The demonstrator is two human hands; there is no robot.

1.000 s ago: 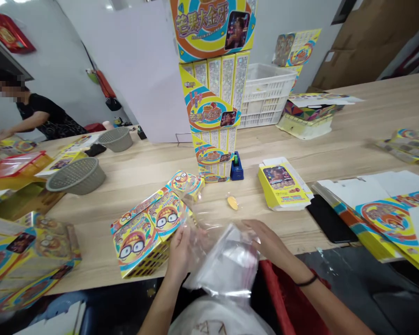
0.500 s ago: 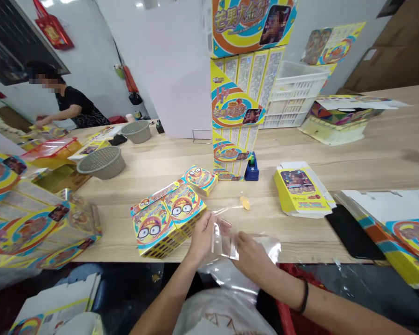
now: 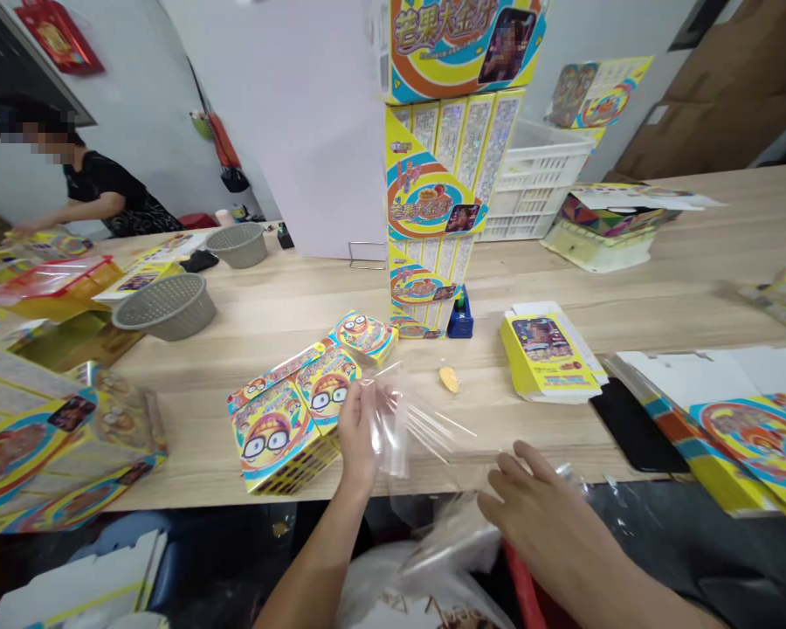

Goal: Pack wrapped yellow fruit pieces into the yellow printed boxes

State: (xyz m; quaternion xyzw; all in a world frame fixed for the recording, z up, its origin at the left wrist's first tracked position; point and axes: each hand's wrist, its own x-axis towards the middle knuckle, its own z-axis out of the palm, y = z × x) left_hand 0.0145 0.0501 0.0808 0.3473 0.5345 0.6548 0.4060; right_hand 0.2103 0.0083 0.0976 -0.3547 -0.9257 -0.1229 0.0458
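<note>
My left hand is closed on a clear plastic bag, which hangs from its fingers above the table edge. To the right, my right hand is open, its fingers spread and apart from the bag in my left hand. More clear plastic film lies over my lap below it, partly blurred. Left of my left hand sit yellow cartoon-face boxes, with a smaller box behind them. A small orange-yellow piece rests on the table beyond my hands.
A tall stack of printed cartons stands at the back. Flat boxes, a black phone-like slab and folded cartons lie to the right. Grey baskets and another person are at left.
My right hand has come away from the plastic, moved right and opened. My left hand has shifted slightly up and left with the bag. The whole view has swung a little.
</note>
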